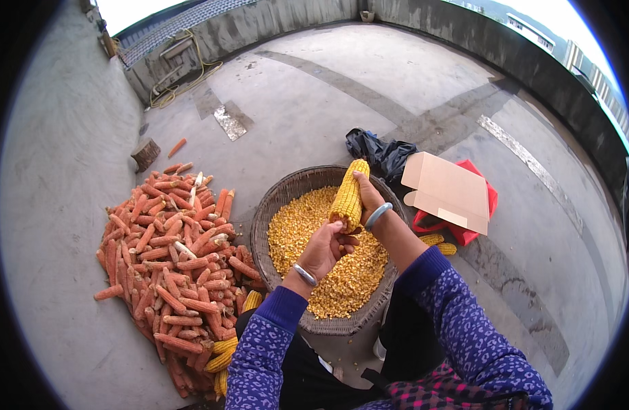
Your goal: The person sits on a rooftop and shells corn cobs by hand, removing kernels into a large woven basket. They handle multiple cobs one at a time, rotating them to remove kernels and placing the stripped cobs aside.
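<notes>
An ear of yellow corn (348, 195) is held tilted over a round woven basket (261, 225), its kernels still in rows along the visible side. My right hand (370, 193) grips it around its right side. At the lower end of the ear, my left hand (329, 249) has its thumb pressed against the butt, with the other fingers curled beneath. Loose kernels (294, 241) cover the basket's inside. The basket stands between my knees.
A large heap of bare corncobs (176, 266) lies left of the basket, with several unshelled ears (222, 353) at its near edge. Right of the basket are a black plastic bag (378, 151), flattened cardboard (447, 189) on a red bag (491, 197), and more ears (446, 248). A wood block (146, 154) stands behind the heap.
</notes>
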`<action>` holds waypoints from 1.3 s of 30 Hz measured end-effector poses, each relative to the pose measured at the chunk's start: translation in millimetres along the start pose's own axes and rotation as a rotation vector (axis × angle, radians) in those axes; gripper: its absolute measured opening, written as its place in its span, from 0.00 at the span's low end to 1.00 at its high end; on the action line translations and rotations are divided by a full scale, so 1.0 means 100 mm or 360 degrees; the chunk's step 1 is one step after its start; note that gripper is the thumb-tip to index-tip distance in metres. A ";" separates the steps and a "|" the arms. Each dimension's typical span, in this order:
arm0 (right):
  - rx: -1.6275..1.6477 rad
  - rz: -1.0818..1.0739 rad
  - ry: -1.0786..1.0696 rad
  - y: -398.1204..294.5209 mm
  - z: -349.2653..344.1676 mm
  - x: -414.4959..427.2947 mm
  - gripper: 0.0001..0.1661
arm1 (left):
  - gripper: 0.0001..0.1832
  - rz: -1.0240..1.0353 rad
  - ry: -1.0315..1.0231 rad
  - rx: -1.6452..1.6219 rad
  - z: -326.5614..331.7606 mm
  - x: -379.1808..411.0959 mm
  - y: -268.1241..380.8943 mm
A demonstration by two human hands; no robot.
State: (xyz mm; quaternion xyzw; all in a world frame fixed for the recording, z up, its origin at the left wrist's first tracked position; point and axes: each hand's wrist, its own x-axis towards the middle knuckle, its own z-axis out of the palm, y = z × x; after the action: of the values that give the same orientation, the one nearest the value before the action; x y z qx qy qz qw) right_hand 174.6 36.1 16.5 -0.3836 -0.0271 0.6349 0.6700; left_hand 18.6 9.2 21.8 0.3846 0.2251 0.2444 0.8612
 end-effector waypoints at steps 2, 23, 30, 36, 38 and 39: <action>-0.0088 -0.0074 0.0025 0.00 0.01 0.00 0.22 | 0.22 -0.0014 -0.0053 -0.0092 0.00 0.01 -0.01; -0.0312 -0.0367 0.0179 0.01 -0.08 0.12 0.23 | 0.17 0.0243 0.0252 0.0407 0.13 0.01 -0.04; -0.0412 -0.0229 0.0170 0.03 0.01 0.00 0.22 | 0.21 0.0413 0.0310 0.0672 0.01 0.05 -0.21; -0.0354 -0.0286 0.0059 0.01 0.00 0.00 0.21 | 0.14 0.0326 0.0245 0.0513 0.09 -0.01 -0.14; -0.0359 -0.0330 0.0043 0.01 0.02 -0.02 0.21 | 0.11 0.0320 0.0199 0.0492 0.10 -0.02 -0.12; -0.0338 -0.0300 0.0014 0.00 0.01 -0.01 0.21 | 0.10 0.0315 0.0174 0.0483 0.10 -0.03 -0.11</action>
State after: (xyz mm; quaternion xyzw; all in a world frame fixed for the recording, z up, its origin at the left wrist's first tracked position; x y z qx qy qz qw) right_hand 174.0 35.8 18.1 -0.4511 -0.1271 0.5611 0.6823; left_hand 25.0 -4.3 19.3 0.5164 0.2668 0.3118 0.7516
